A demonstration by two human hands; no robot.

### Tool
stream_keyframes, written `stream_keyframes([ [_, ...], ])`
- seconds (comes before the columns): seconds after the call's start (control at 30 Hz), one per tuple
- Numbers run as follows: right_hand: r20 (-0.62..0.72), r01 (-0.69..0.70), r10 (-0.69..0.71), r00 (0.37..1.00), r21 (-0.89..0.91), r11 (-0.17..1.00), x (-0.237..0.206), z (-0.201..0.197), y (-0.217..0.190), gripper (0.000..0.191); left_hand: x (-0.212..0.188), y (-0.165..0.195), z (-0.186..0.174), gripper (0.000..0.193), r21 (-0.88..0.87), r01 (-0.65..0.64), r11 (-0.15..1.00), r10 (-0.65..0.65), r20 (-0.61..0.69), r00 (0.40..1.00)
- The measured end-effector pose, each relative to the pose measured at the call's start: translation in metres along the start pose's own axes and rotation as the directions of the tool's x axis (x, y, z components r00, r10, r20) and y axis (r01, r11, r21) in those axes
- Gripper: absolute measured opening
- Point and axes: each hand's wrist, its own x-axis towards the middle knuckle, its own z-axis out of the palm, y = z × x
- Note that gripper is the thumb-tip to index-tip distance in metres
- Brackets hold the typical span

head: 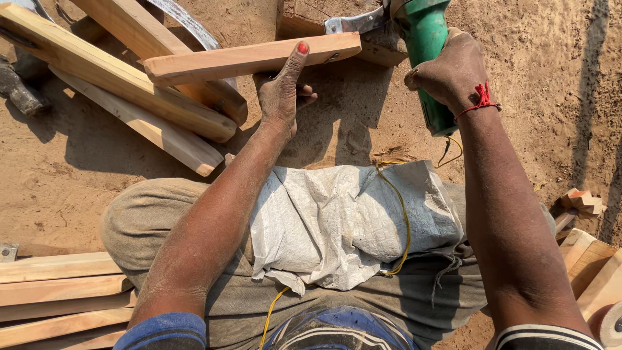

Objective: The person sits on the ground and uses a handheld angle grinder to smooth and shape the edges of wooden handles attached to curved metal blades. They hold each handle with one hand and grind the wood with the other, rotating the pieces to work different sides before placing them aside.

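My left hand (282,91) grips a short wooden plank (246,58), thumb pressed on its top face, holding it level above the sandy ground. My right hand (453,68) is wrapped around the green body of a power grinder (424,39), whose metal guard (353,23) sits near the plank's right end. A yellow cord (398,214) runs from the grinder down across a white woven sack (343,220) lying on my lap.
Several long planks (129,84) lie piled at the upper left. More planks (58,298) are stacked at the lower left and others (593,266) at the lower right. A wooden block (311,16) sits behind the grinder. Small offcuts (580,201) lie at right.
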Motion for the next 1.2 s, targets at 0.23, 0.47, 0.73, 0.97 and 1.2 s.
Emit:
stream_keyframes([
  [0.23,0.050,0.038,-0.042,0.998,0.090,0.995,-0.028,0.014,-0.008,0.066,-0.001,0.002,-0.001,0.085,0.019,0.025,1.000,-0.024,-0.009,1.000],
  [0.47,-0.042,-0.001,0.006,0.999,0.133,0.991,-0.033,0.025,0.010,0.061,-0.009,0.012,0.004,0.084,0.026,-0.022,0.999,0.022,-0.031,0.999],
  [0.73,-0.044,-0.039,0.045,0.998,0.130,0.991,-0.024,0.025,0.020,0.062,-0.008,0.007,0.000,0.084,0.046,0.020,0.999,-0.019,-0.025,0.999],
  [0.97,-0.014,0.037,-0.036,0.999,0.094,0.995,-0.036,0.024,0.032,0.063,-0.009,0.008,-0.003,0.083,0.060,0.045,0.997,-0.044,-0.027,0.999],
  [1.2,-0.008,0.017,-0.015,1.000,0.206,0.978,-0.027,0.024,0.016,0.065,-0.012,0.007,0.002,0.072,-0.072,0.011,0.997,-0.015,-0.058,0.998],
])
